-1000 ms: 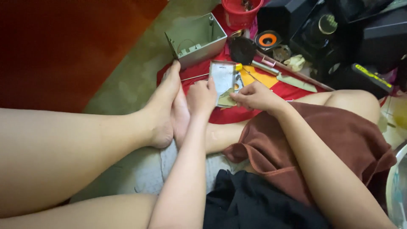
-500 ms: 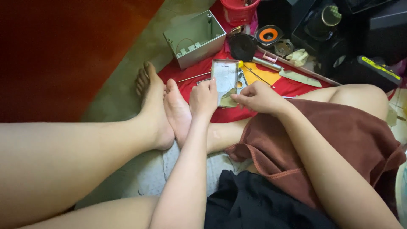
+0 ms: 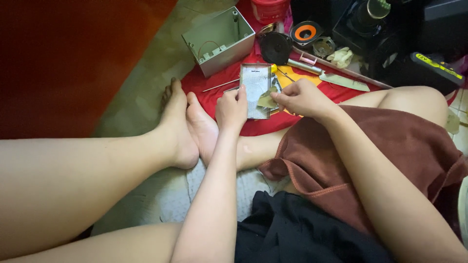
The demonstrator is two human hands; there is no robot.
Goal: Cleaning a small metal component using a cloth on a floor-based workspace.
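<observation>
I sit on the floor with my legs stretched out. My left hand [image 3: 231, 108] grips the left edge of a flat silvery rectangular metal panel [image 3: 256, 88], held upright over a red cloth [image 3: 214, 92]. My right hand [image 3: 301, 97] pinches a small pale yellowish scrap [image 3: 266, 101] against the panel's right side. Both hands are close together, just past my feet [image 3: 187, 124].
An open grey metal box [image 3: 219, 40] with wires stands behind the panel. Beyond lie a black round speaker part [image 3: 275, 47], an orange-ringed speaker [image 3: 306, 33], a red tub [image 3: 269, 9], a knife [image 3: 336, 78], a thin rod [image 3: 220, 86] and black equipment [image 3: 390, 34].
The view has dropped and shifted, so the hands and tools sit lower in frame. My hands keep the same hold on the panel; my left foot has spread away from the right.
</observation>
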